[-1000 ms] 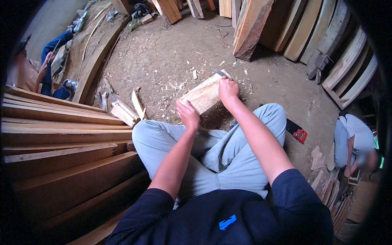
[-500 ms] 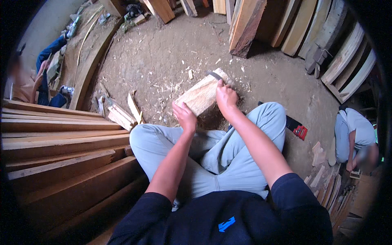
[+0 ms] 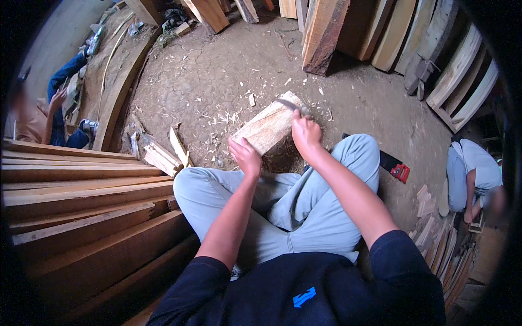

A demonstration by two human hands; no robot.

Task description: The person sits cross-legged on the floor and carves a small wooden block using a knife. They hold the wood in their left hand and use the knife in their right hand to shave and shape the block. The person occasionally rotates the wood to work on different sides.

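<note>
Pale rectangular wooden block [image 3: 267,127]: tilted on the dirt floor [image 3: 217,76] in front of the crossed legs, near end low, far end raised.

Left hand [image 3: 246,156]: clamped on the near lower end of the block, fingers wrapped over the edge.

Right hand [image 3: 305,135]: closed around the handle of a dark-bladed cutting tool [image 3: 288,104]; blade laid across the far upper end of the block. Exact tool type: cannot tell.

Hands apart, one at each end of the block.

Progress, as judged: shaping under way. Pale chips and splinters [image 3: 228,117] scattered on the floor left of the block; loose shavings [image 3: 283,160] heaped under its near end. Block faces rough and uneven, outline blocky; most of the stock apparently left to remove.

Left of the block: short split wood offcuts [image 3: 163,155], then a stack of long brown planks [image 3: 81,201]. Beyond the block: thick upright timber slab [image 3: 323,35]. Right of the block: red-handled hand saw [image 3: 394,165] flat on the floor, further boards [image 3: 462,81] leaning, and one seated person [image 3: 470,171]. Far left of the block: another seated person [image 3: 46,117].
</note>
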